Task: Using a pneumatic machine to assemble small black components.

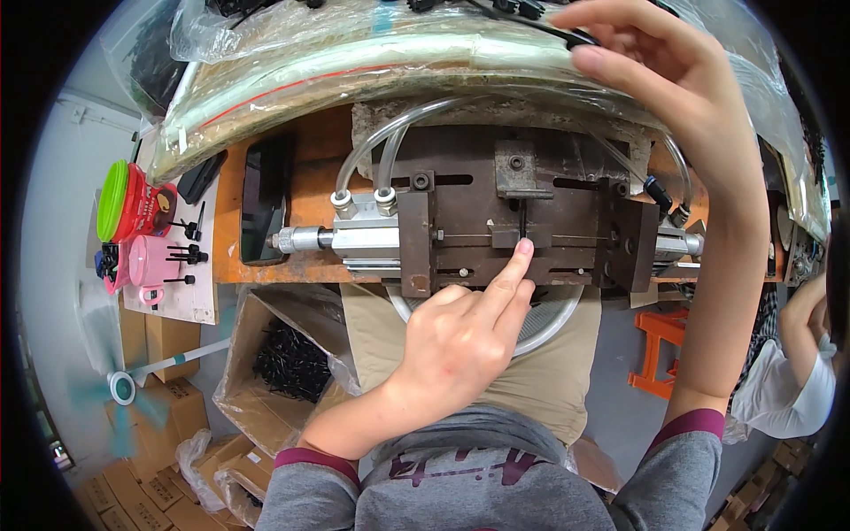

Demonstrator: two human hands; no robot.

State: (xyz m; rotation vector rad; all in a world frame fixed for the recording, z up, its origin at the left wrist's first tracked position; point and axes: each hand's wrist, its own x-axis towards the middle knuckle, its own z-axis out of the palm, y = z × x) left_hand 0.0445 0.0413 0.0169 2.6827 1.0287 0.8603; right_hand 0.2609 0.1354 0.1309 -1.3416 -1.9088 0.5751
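Note:
My left hand (465, 332) lies in front of a dark brown metal clamping fixture (460, 203). Its index finger stretches forward, and the fingertip touches the near end of a thin black rod-like part (522, 217) in the middle of the fixture. The other fingers are partly curled, and I see nothing held in them. Above and to the right, my right hand (677, 75) reaches over the far plastic-covered tray, thumb and fingers closed on a slim black plastic piece (580, 38). Part of that piece is hidden by the fingers.
Pneumatic cylinders (367, 239) with clear hoses (385, 137) flank the fixture. A dark phone (266, 199) lies left of it, beside a pink cup (146, 259). Below left stands a carton of black parts (292, 363). An orange stool (655, 350) and another person (788, 380) are at right.

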